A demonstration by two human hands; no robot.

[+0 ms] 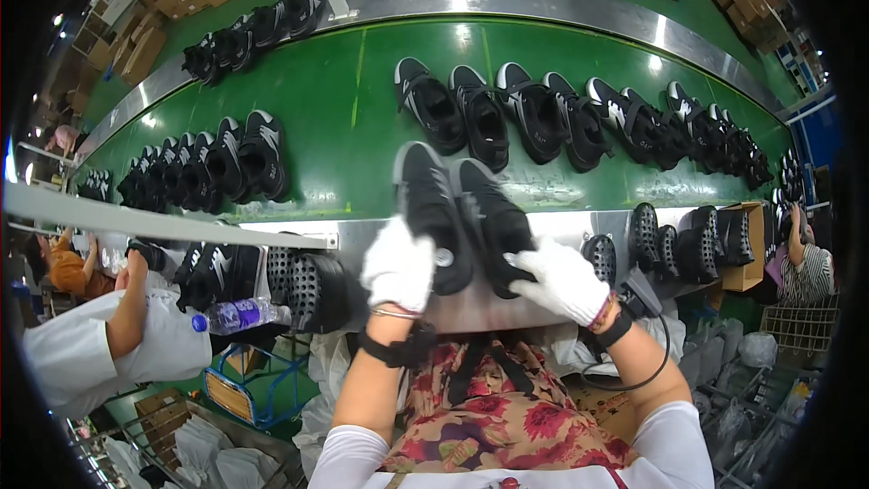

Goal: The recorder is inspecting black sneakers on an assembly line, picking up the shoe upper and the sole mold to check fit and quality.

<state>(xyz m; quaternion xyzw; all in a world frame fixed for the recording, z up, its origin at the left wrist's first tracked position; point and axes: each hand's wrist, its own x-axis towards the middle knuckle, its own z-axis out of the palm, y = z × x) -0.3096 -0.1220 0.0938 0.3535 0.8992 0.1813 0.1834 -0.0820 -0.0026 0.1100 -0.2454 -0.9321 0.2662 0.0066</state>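
My left hand (398,264), in a white glove, grips a black sneaker (427,195) with a light stripe and pale sole edge by its heel end. A matching black sneaker (493,222) is in my gloved right hand (563,282), fingers around its heel end. The two shoes are side by side, toes pointing away from me, above the metal edge of the green conveyor belt (348,163). Just beyond them on the belt stands a row of similar black shoes (534,118).
More black shoes (222,163) line the belt on the left. Black items with dotted surfaces (312,290) and a water bottle (240,315) sit on the near ledge. A white bar (172,217) crosses the left side. Co-workers (136,335) are close by on both sides.
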